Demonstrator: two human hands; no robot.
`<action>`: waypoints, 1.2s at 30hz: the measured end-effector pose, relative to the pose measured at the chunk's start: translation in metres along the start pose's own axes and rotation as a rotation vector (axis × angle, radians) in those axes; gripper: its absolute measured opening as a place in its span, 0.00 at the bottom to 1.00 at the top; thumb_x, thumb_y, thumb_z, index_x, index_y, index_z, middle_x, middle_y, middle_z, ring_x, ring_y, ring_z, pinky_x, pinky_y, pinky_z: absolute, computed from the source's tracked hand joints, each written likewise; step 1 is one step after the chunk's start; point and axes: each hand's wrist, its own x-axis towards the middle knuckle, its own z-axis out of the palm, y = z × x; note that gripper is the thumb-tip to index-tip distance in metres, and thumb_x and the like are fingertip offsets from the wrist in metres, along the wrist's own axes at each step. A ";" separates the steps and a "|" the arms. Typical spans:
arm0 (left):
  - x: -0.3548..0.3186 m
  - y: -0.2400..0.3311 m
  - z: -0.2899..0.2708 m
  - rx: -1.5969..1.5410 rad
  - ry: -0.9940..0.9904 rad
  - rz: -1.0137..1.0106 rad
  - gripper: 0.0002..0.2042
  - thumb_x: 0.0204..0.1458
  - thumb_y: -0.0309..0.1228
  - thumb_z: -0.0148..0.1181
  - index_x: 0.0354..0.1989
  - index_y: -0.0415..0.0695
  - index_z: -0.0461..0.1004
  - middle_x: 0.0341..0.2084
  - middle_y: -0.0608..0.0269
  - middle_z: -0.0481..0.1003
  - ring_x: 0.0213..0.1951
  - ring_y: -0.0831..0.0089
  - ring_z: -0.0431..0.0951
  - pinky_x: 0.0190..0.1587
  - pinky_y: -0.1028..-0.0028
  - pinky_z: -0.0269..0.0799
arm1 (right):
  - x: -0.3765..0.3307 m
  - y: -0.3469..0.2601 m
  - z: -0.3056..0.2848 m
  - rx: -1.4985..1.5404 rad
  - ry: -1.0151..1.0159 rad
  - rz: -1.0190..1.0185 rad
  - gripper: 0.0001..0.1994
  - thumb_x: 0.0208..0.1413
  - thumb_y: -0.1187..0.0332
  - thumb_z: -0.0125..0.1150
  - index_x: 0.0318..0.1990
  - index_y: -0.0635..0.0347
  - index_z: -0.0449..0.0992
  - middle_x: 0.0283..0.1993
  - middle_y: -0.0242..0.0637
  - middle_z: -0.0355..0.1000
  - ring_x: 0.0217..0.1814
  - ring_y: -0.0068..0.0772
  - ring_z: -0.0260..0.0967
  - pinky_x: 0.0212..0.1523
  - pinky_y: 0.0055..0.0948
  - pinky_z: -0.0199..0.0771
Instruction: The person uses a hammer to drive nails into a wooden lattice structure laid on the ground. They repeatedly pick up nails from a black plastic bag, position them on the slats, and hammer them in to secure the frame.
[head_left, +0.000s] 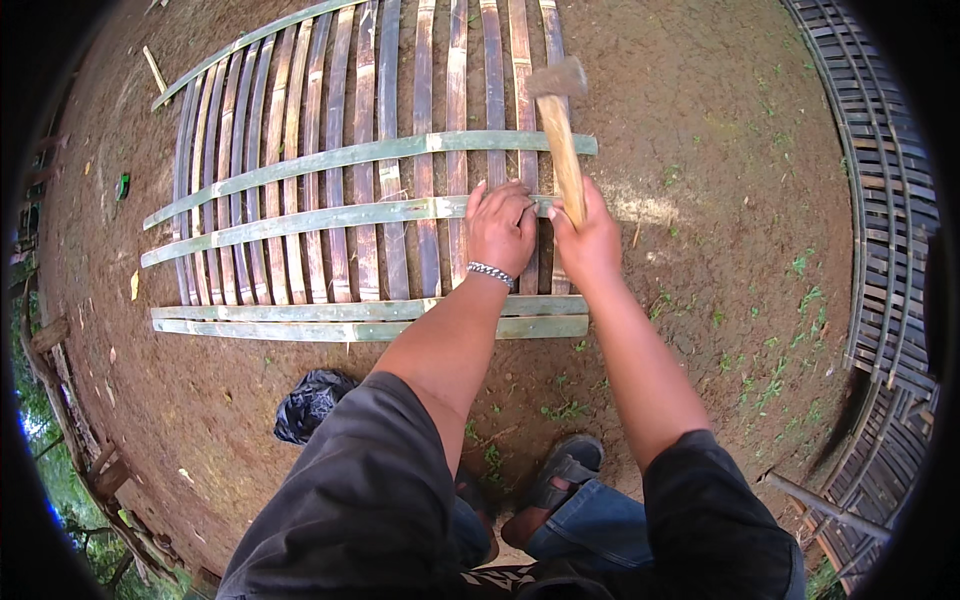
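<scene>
The right hand (588, 238) grips a wooden-handled hammer (560, 125) raised over a bamboo slat panel (350, 215) lying on bare dirt ground (720, 150). The left hand (500, 225) presses down, fingers curled, on a green crossbar (300, 218) — a crumpled black plastic bag (310, 403) lies near the panel's lower edge.

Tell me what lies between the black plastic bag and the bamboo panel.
In the head view, only bare brown dirt separates the black plastic bag from the bamboo panel; its loose lower slats lie nearest the bag.
</scene>
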 end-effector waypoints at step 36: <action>0.001 -0.002 0.000 0.006 -0.036 0.022 0.04 0.51 0.24 0.65 0.34 0.45 0.78 0.43 0.62 0.82 0.55 0.64 0.80 0.67 0.56 0.57 | -0.099 -0.007 -0.075 -0.476 -0.299 0.143 0.26 0.65 0.67 0.56 0.70 0.46 0.61 0.54 0.54 0.76 0.50 0.63 0.76 0.47 0.54 0.78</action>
